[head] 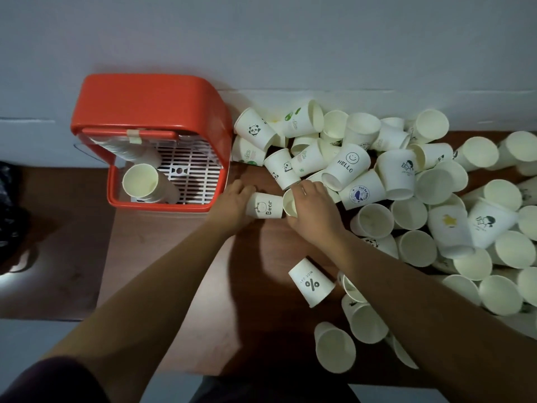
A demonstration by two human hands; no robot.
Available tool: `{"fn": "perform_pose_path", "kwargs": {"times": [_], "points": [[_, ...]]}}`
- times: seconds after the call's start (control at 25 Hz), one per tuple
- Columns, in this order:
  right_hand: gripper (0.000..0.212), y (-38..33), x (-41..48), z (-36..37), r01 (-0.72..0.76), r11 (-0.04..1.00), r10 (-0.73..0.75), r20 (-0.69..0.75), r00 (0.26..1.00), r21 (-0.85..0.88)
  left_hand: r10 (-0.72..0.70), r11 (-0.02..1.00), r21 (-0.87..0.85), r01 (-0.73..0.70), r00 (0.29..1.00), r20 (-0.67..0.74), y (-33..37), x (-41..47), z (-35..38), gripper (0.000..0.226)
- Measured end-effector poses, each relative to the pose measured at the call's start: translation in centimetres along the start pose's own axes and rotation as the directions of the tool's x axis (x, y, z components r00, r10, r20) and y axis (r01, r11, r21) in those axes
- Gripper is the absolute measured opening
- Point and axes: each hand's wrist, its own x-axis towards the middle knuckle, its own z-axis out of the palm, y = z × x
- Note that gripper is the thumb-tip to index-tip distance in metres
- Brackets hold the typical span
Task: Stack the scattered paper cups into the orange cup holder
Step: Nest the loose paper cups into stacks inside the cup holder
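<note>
Orange cup holder (pixel 151 112): on the table (pixel 180 257), lid raised, a stack of cups (pixel 145 184) inside. Just right of the holder: left hand (pixel 235 203) gripping the "Bear" cup (pixel 265 205), lying sideways. Right hand (pixel 315 210) closed on that cup's rim. Farther right: scattered cups (pixel 436 199), heaped.

Holder (pixel 151 112) at bench (pixel 174 257) left rear edge, stack (pixel 145 184) in it; cups (pixel 421 199) heaped right to right edge; Bear cup (pixel 266 205) between, near centre.
</note>
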Motion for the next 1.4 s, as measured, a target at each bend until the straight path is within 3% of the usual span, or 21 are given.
{"fn": "perform_pose_path", "kwargs": {"times": [0.16,0.24,0.36,0.48,0.6,0.68,0.72,0.84,0.96,1.08,1.2,1.4], "points": [[0.056,-1.5,-1.1,-0.8,-0.09,0.986,0.105,-0.103,0.989,0.144,-0.073,0.967,-0.248,0.063,0.997,-0.029,-0.5,-3.6,-1.6,0.072],[0.058,-3.0,-1.3,-1.6,-0.102,0.961,0.144,-0.148,0.979,0.258,-0.151,0.913,-0.385,0.134,0.989,-0.014,-1.4,-5.9,-3.4,0.067],[0.067,-6.8,-0.9,-3.4,-0.116,0.913,0.176,-0.123,0.977,0.39,-0.227,0.793,-0.597,0.123,0.969,-0.102,-3.5,-10.0,-6.8,0.056],[0.071,-10.8,-0.5,-5.2,-0.1,0.891,0.145,-0.07,0.987,0.443,-0.407,0.625,-0.768,0.139,0.898,-0.168,-6.3,-13.3,-10.2,0.048],[0.067,-14.8,-0.1,-6.4,-0.065,0.878,0.111,-0.07,0.991,0.475,-0.59,0.536,-0.83,0.154,0.772,-0.238,-10.5,-15.7,-13.2,0.066],[0.067,-16.7,0.3,-6.4,-0.083,0.866,0.131,-0.064,0.989,0.492,-0.621,0.564,-0.808,0.168,0.732,-0.281,-13.0,-15.8,-14.6,0.069],[0.068,-17.3,0.4,-6.2,-0.095,0.865,0.142,-0.059,0.988,0.493,-0.599,0.624,-0.759,0.186,0.737,-0.312,-13.8,-15.4,-15.1,0.066],[0.07,-18.8,0.2,-5.8,-0.132,0.858,0.183,-0.055,0.982,0.496,-0.473,0.798,-0.556,0.234,0.813,-0.338,-15.1,-13.3,-15.6,0.075],[0.067,-19.9,-0.3,-5.8,-0.113,0.842,0.216,-0.137,0.967,0.527,-0.335,0.881,-0.437,0.182,0.892,-0.304,-14.9,-11.5,-15.0,0.083],[0.067,-20.9,0.0,-6.2,-0.104,0.815,0.255,-0.192,0.948,0.57,-0.232,0.925,-0.362,0.114,0.925,-0.302,-14.7,-9.5,-14.9,0.077],[0.07,-22.0,0.9,-6.5,-0.142,0.797,0.289,-0.164,0.943,0.587,-0.132,0.97,-0.221,0.097,0.98,-0.147,-16.0,-8.0,-14.2,0.08],[0.065,-24.1,2.7,-6.4,-0.109,0.766,0.295,-0.195,0.935,0.634,-0.12,0.924,-0.372,0.094,0.992,-0.048,-17.0,-7.7,-13.0,0.087]]}}
